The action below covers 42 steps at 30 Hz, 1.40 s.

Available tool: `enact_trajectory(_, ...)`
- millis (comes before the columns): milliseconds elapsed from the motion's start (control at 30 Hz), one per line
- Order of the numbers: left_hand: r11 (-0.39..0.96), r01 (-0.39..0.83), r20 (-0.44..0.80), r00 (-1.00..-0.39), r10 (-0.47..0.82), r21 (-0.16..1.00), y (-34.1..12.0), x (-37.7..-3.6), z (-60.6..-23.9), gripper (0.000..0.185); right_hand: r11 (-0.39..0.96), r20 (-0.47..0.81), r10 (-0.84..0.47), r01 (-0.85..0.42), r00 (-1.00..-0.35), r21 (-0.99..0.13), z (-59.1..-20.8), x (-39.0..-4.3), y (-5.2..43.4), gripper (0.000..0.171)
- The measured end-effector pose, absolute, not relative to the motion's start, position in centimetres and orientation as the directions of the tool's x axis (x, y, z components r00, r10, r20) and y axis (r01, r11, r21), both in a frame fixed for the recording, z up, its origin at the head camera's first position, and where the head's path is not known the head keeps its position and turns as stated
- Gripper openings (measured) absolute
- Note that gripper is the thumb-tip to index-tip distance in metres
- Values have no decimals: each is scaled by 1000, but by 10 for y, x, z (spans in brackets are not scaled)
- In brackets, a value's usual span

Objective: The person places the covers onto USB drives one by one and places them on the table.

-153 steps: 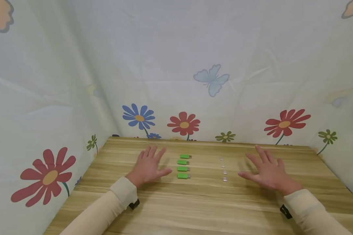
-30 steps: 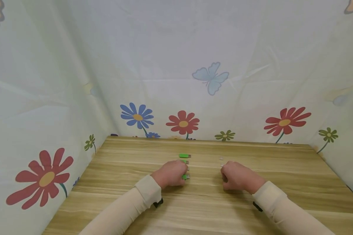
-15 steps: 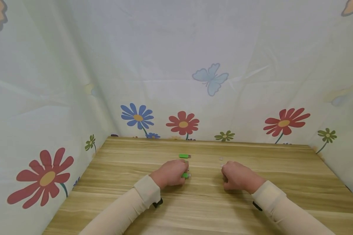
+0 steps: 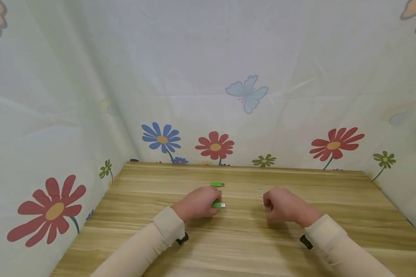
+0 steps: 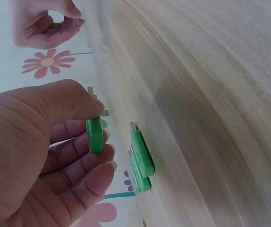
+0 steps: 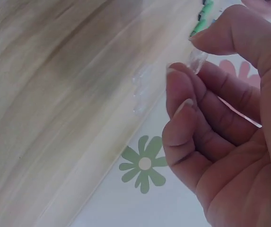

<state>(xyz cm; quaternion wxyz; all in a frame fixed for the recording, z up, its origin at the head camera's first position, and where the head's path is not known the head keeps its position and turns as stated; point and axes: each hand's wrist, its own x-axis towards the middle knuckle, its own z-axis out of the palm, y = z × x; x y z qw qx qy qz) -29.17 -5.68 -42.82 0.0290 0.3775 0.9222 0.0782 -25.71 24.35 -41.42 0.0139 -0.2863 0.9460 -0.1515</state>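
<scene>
— Hands first: what is each one doing?

— Near the middle of the head view, the left hand (image 4: 197,203) has thumb and curled fingers (image 5: 85,165) clamped on a green USB stick (image 5: 94,135), lifted just off the wooden table (image 4: 228,238). Right of it in the same frame, the right hand (image 4: 284,206) pinches a small clear cap (image 6: 196,60) between thumb and forefinger, the other fingers curled in.

— And the things around them?

— Two more green sticks (image 5: 141,158) lie side by side on the table just beside the left hand; another stick (image 4: 216,184) lies a little above that hand in the head view. More clear caps (image 6: 140,90) rest on the wood at the center of the right wrist view, faint and blurred.
</scene>
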Motion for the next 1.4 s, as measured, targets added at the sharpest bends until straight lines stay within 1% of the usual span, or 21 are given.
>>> enact_trajectory(233, 648, 741, 32, -662, 749, 173, -63, -291, -423, 9, 746, 120, -553, -554, -824, -369, -411, -253, 249, 15)
enact_trajectory(433, 624, 762, 43, -639, 768, 173, -64, -286, -416, 13, 676, 145, -569, -561, -809, -477, -409, -252, 252, 8)
enact_trajectory(533, 609, 772, 53, -626, 778, 183, -64, -284, -412, 15, 652, 158, -574, -565, -803, -506, -408, -251, 252, 6)
enact_trajectory(800, 570, 791, 65, -595, 801, 220, -61, -280, -405, 16, 587, 221, -594, -605, -773, -537, -407, -245, 242, 6)
enact_trajectory(967, 573, 785, 57, -600, 798, 236, -58, -277, -400, 16, 544, 259, -608, -632, -751, -552, -406, -243, 234, 7)
enact_trajectory(1100, 566, 785, 59, -596, 801, 252, -55, -275, -397, 16, 537, 257, -603, -623, -755, -569, -406, -241, 229, 7)
enact_trajectory(1233, 539, 803, 82, -574, 815, 254, -53, -273, -396, 15, 547, 236, -597, -604, -767, -580, -405, -240, 226, 5)
enact_trajectory(1400, 509, 824, 105, -545, 832, 248, -50, -273, -395, 14, 530, 244, -607, -614, -756, -585, -405, -241, 222, 4)
